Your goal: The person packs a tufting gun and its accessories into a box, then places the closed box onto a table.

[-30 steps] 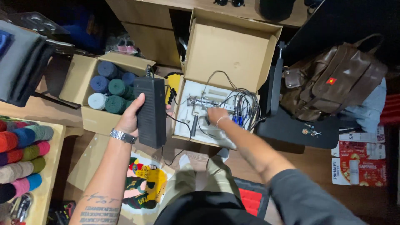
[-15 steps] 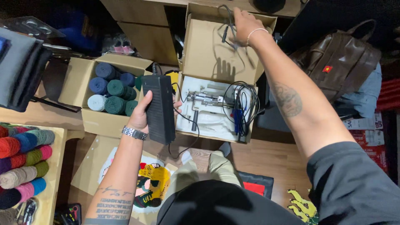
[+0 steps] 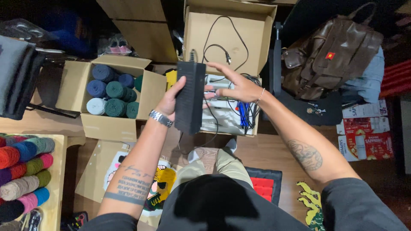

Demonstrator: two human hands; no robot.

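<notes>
1. Power brick (image 3: 190, 97), black and oblong, sits in your left hand (image 3: 171, 100) just in front of the open cardboard box (image 3: 229, 38), over that box's near left corner.
2. Its long axis runs nearly straight away from you, top end tipped a little toward the box's raised flap, bottom end toward your knees.
3. Your left hand is closed around the brick's left side, thumb lying across the ribbed front face, with a metal wristwatch (image 3: 161, 118) at the wrist.
4. Your right hand (image 3: 236, 85) is open, fingers spread, hovering over the box just right of the brick; whether the fingertips touch the brick's edge you cannot tell.
5. A thin black cable (image 3: 222, 45) leaves the brick's top end and loops across the box's upright flap.
6. Inside the box, below your right hand, lie white foam packing (image 3: 220, 119) and a bundle of cords (image 3: 244, 115).
7. Left of the box stands a second carton (image 3: 72, 85) filled with blue and green yarn rolls (image 3: 113, 96).
8. Right of the box a brown leather bag (image 3: 332, 53) rests on the floor.
</notes>
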